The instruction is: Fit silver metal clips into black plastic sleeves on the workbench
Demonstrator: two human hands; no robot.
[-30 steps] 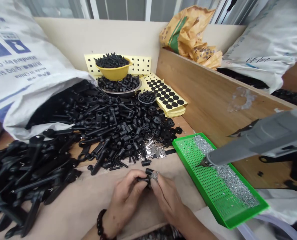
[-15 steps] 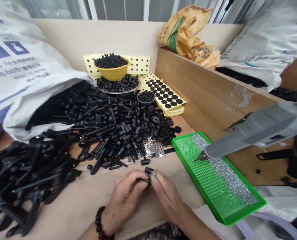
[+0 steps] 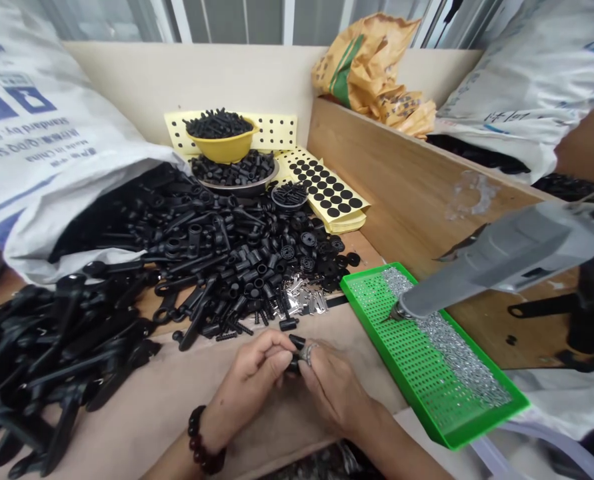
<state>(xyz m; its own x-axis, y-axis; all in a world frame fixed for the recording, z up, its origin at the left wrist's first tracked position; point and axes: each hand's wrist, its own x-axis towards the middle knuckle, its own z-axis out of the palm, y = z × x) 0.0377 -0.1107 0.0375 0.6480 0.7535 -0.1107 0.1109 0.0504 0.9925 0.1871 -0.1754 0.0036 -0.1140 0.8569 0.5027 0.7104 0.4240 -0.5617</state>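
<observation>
ITEM: small black plastic fitting (image 3: 293, 364) | PLACE: between both hands, 6 o'clock in view | HANDS: left hand (image 3: 247, 380) and right hand (image 3: 334, 390) pinching it, narrow | HANDLING: judged light, stiff; hold by body | NOTE: silver insert (image 3: 308, 353) probably metal, partly hidden

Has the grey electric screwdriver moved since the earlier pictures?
Yes, slightly. The grey electric screwdriver has drifted, its tip now nearer the far end of the green perforated tray.

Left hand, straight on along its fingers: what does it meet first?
Most likely the right hand. The left hand pinches a small black plastic part up against the silver metal piece in the right hand's fingers. Depth is hard to judge here.
</observation>
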